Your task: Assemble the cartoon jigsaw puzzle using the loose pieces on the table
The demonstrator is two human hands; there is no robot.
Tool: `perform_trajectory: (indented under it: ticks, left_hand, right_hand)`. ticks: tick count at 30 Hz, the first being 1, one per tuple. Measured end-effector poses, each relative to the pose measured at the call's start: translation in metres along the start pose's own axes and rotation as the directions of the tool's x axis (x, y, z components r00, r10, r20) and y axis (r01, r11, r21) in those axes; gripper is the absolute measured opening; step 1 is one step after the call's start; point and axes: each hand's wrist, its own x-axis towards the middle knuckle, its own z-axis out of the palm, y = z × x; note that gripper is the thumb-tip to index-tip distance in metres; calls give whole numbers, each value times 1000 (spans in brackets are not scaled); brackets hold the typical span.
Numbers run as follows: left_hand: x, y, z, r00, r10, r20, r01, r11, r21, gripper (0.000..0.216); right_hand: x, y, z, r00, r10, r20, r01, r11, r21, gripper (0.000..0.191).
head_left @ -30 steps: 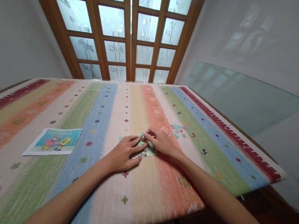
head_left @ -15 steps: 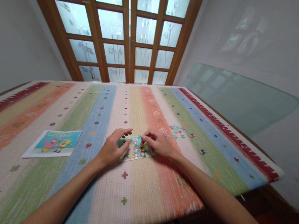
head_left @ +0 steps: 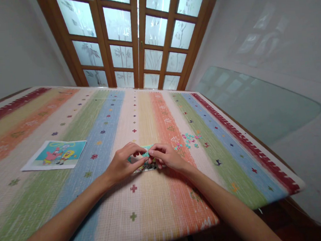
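A small cartoon jigsaw puzzle (head_left: 144, 169) lies flat on the striped tablecloth in front of me, mostly hidden under my hands. Just above it, a small teal puzzle piece (head_left: 146, 154) is pinched between the fingertips of both hands. My left hand (head_left: 124, 159) has its thumb and fingers closed on the piece's left side. From the other side, my right hand (head_left: 167, 156) meets it with thumb and forefinger pressed together. Loose teal and pink puzzle pieces (head_left: 190, 138) are scattered to the right of my right hand.
A printed cartoon picture (head_left: 56, 155) lies on the cloth at the left. The striped tablecloth (head_left: 119, 219) covers the table, whose edge shows at the lower right. Wooden doors (head_left: 137, 43) with frosted panes stand beyond the far edge, and a pale wall (head_left: 299, 65) rises at right.
My hands have drawn together over the puzzle. The left fingers have closed from a spread pose, and both hands now meet at the teal piece, covering more of the puzzle.
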Motion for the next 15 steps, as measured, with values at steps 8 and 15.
perform_trajectory:
  ticks: [8,15]
  left_hand:
    - [-3,-1,1,999,-10,-45,11,999,30,14]
    - [-1,1,-1,999,-8,-50,10,999,48,20]
  right_hand:
    - [-1,-3,4,999,17,-35,-16,1000,12,38]
    - [-1,-3,3,998,48,-28,-47,999,18,39]
